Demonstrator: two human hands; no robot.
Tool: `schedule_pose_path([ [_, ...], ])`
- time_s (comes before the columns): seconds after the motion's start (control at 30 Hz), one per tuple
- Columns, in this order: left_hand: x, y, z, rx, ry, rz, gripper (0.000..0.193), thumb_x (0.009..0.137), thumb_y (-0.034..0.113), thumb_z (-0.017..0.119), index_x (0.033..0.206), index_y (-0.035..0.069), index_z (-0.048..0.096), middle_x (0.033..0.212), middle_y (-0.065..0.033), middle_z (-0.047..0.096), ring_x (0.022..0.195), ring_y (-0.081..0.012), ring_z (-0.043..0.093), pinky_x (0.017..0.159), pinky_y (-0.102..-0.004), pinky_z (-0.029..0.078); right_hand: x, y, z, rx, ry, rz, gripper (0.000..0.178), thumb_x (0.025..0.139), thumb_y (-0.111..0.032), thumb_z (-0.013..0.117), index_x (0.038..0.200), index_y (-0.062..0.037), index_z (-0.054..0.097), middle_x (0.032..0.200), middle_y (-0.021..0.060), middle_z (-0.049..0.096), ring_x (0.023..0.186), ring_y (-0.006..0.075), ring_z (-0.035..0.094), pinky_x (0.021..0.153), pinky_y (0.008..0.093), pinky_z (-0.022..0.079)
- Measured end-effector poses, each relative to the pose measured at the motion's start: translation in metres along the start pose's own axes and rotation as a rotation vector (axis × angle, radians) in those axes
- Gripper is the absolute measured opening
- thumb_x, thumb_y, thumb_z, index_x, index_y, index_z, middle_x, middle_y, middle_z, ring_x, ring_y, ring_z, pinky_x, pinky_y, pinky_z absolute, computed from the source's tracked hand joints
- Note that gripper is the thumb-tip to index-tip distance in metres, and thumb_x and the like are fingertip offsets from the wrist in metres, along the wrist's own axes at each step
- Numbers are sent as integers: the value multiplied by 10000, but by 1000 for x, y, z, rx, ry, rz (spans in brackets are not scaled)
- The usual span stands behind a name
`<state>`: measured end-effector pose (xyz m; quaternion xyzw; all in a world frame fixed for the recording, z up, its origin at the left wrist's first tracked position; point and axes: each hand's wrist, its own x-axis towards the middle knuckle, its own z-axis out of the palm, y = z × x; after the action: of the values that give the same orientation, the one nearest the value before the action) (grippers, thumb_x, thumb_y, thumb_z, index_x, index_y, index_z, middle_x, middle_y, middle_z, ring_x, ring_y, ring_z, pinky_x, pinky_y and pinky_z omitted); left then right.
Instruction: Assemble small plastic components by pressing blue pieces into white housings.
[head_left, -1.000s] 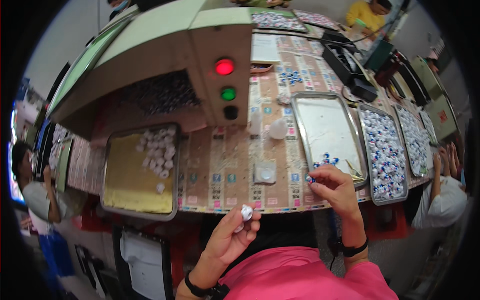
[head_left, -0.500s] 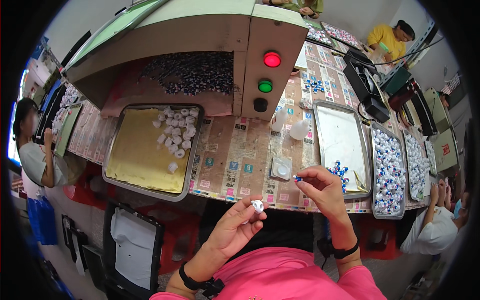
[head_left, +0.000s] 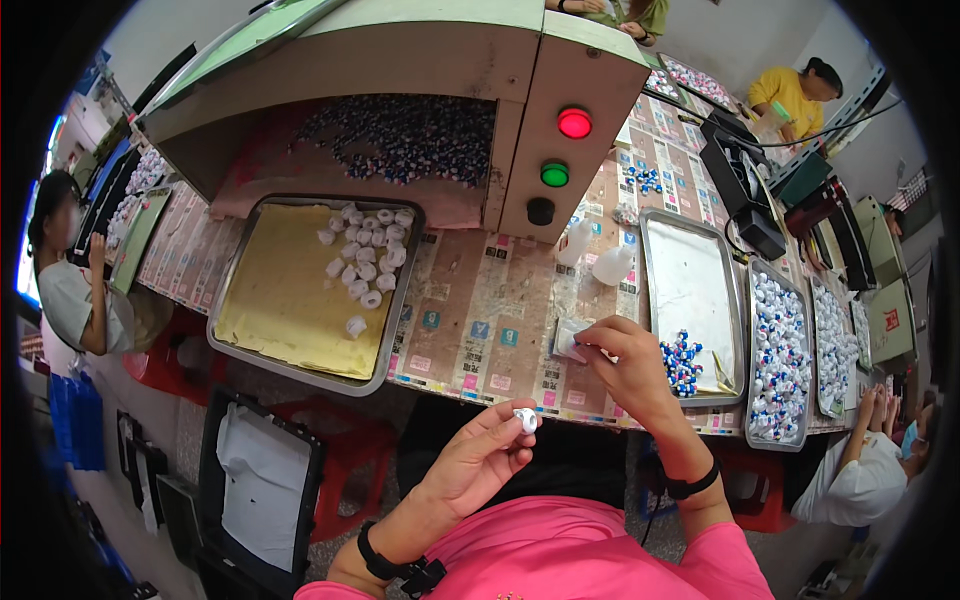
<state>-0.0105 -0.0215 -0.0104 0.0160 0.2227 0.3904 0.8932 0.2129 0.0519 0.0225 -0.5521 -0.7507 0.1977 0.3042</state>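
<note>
Low in front of the bench, my left hand (head_left: 470, 462) pinches a small white round plastic part (head_left: 526, 421) with dark spots between thumb and fingertips. My right hand (head_left: 628, 372) is closed in a pinch, with its fingertips at a small square dish (head_left: 566, 337) with a white middle. A small blue piece showed in these fingers a moment ago; the fingers now hide it. Just right of this hand, a pile of small blue, white and red pieces (head_left: 682, 364) lies in a white-lined metal tray (head_left: 690, 270), beside gold-coloured tweezers (head_left: 722, 372).
A yellow-lined tray (head_left: 290, 290) holds white parts (head_left: 370, 250) before a machine (head_left: 560, 70) with red and green lights. Two squeeze bottles (head_left: 613, 265) stand behind the dish. A tray of finished-looking parts (head_left: 780, 350) is at right. Other people sit around the bench.
My right hand has moved slightly left and down, bringing its fingertips from beside the dish onto it. My left hand still holds the white part. The view has shifted a little.
</note>
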Motion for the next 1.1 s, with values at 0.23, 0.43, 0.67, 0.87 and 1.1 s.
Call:
schedule_pose_path([
  [0.23, 3, 0, 10, 37, -6, 16, 328, 895, 105, 589, 1206, 43, 507, 1070, -78, 599, 910, -136, 573, 784, -272, 478, -4, 2, -1, 47, 28, 30, 131, 741, -1, 655, 864, -29, 689, 832, 104, 639, 774, 273, 631, 692, 342, 496],
  [0.43, 8, -2, 12, 55, -12, 15, 306, 894, 96, 589, 1187, 48, 516, 1069, -73, 600, 922, -133, 576, 799, -274, 479, -11, 6, -3, 84, 62, 70, 160, 732, 31, 640, 874, -23, 688, 836, 105, 643, 769, 263, 638, 688, 331, 502],
  [0.67, 8, -4, 10, 64, 5, 25, 295, 888, 100, 598, 1172, 55, 532, 1052, -63, 600, 930, -139, 579, 801, -277, 483, -16, 5, -4, 101, 81, 75, 141, 742, 16, 649, 873, -21, 686, 827, 110, 642, 765, 266, 636, 690, 329, 503],
  [0.87, 12, -6, 13, 88, 0, 18, 310, 889, 110, 599, 1186, 62, 521, 1055, -47, 596, 929, -128, 577, 801, -271, 476, -24, 3, -7, 152, 101, 60, 142, 741, 10, 670, 879, -21, 686, 832, 104, 648, 746, 233, 642, 654, 300, 504],
  [1.1, 17, -9, 14, 106, 3, -6, 303, 896, 124, 593, 1184, 66, 520, 1046, -33, 598, 897, -108, 563, 787, -263, 462, -45, -30, -21, 462, -21, 92, 159, 738, 12, 713, 893, -13, 694, 842, 88, 660, 745, 137, 612, 645, 240, 472],
])
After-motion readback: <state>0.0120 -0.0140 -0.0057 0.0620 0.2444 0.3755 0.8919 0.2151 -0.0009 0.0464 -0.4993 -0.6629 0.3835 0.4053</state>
